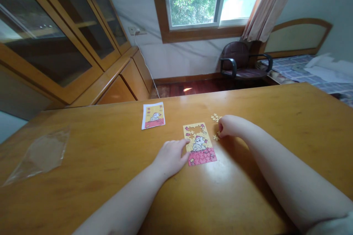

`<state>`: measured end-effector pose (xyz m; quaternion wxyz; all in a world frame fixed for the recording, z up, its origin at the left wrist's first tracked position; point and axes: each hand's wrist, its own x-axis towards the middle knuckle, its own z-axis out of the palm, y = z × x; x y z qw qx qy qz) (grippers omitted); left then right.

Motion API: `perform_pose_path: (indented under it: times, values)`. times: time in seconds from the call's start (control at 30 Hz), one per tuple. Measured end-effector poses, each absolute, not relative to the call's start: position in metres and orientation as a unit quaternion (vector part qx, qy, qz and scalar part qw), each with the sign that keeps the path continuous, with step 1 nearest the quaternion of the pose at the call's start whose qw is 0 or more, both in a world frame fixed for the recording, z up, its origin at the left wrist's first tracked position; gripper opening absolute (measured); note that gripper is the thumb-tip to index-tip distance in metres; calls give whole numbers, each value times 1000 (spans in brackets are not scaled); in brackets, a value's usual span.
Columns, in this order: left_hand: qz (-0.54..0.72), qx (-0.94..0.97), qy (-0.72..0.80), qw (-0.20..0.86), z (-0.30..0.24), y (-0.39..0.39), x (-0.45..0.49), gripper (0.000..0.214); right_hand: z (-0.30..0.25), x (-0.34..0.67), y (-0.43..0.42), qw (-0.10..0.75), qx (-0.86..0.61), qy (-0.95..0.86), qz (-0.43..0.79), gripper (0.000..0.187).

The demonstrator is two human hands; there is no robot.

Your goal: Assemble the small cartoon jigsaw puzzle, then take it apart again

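A small jigsaw puzzle (200,144) with a yellow top, a white animal and a red bottom lies on the wooden table (110,161). Gaps show near its upper edge. My left hand (171,156) rests at the puzzle's left edge, fingertips touching it, fingers loosely apart. My right hand (230,126) sits just right of the puzzle, fingers curled and pinched at a loose yellow piece (216,136). A few more loose pieces (215,117) lie just beyond that hand.
A reference picture card (153,115) lies further back on the table. A clear plastic bag (41,152) lies at the left. Behind stand a glass-door cabinet (55,36), an armchair (242,62) and a bed (317,73).
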<state>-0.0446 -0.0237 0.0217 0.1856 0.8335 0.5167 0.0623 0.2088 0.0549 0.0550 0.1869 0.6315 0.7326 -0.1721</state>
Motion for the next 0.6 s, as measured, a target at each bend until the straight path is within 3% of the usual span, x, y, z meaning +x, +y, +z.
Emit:
perform_pose_path:
  times: [0.43, 0.6]
  values:
    - [62, 831, 519, 189, 22, -23, -45, 35, 53, 209, 51, 145, 602, 764, -182, 14]
    - [61, 831, 520, 190, 22, -23, -44, 35, 55, 206, 49, 13, 567, 791, -230, 18]
